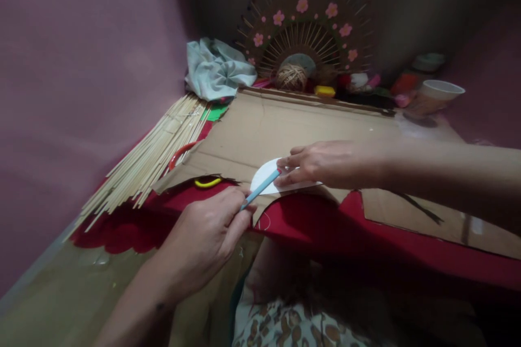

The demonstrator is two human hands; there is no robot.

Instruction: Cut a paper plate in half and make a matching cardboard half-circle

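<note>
My left hand (217, 222) is closed around a slim light blue pencil (262, 187), its reddish end pointing up and to the right. Beneath that pencil lies a white half-round piece of paper (264, 173) on the brown cardboard (309, 122). The fingers of my right hand (313, 165) are stretched out and rest on the paper, partly covering it. They sit close to the pencil's reddish end; whether they touch it, I cannot tell. A curved cut runs along the cardboard's near edge, with red cloth (301, 217) showing below it.
Long thin wooden sticks (150, 154) lie in a bundle on the left, beside orange (179, 154) and yellow (207, 182) handles. Behind stand a crumpled pale blue cloth (217, 68), a ball of twine (291, 77), a flowered fan-shaped piece (303, 27) and a plastic cup (437, 96).
</note>
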